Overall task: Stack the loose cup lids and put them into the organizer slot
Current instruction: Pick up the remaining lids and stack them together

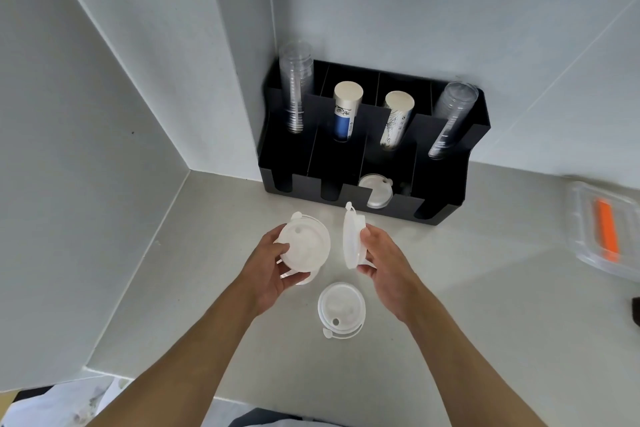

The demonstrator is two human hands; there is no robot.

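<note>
My left hand grips a small stack of white cup lids, flat side facing up, above the counter. My right hand holds a single white lid turned on edge, a short gap to the right of the stack. One more loose white lid lies flat on the counter below and between my hands. A black organizer stands against the wall, and one of its front slots holds a lid.
The organizer's back slots carry stacks of clear cups and paper cups. A clear plastic box with an orange item sits at the right. The wall corner closes in the counter on the left.
</note>
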